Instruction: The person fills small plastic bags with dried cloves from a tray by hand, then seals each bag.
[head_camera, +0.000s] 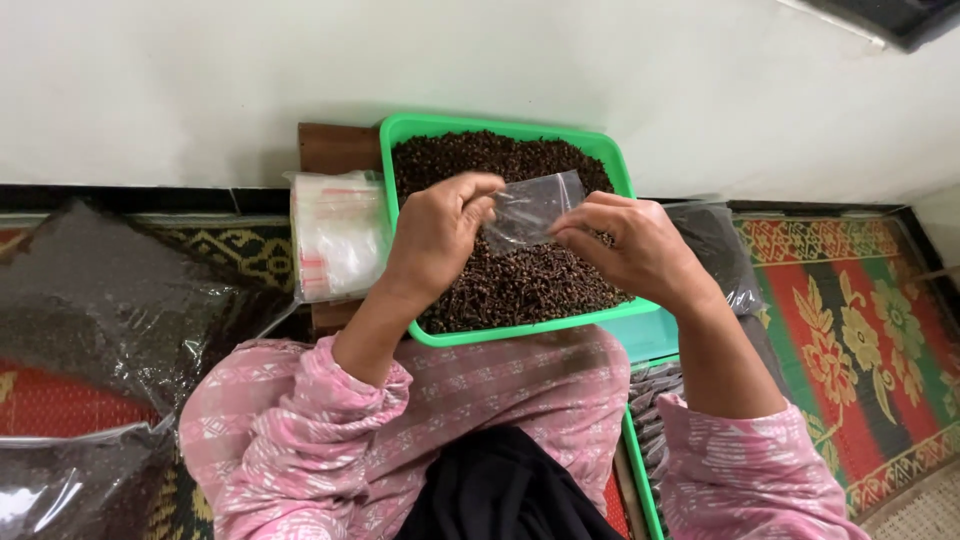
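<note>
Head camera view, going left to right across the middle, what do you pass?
Big dark sack → stack of clear bags → left hand → small clear bag held over the green tray of cloves → right hand → patterned mat.

A plain white wall (480, 70) rises beyond the hands. A patterned woven mat (860, 330) in red and green covers the floor to their right.
</note>
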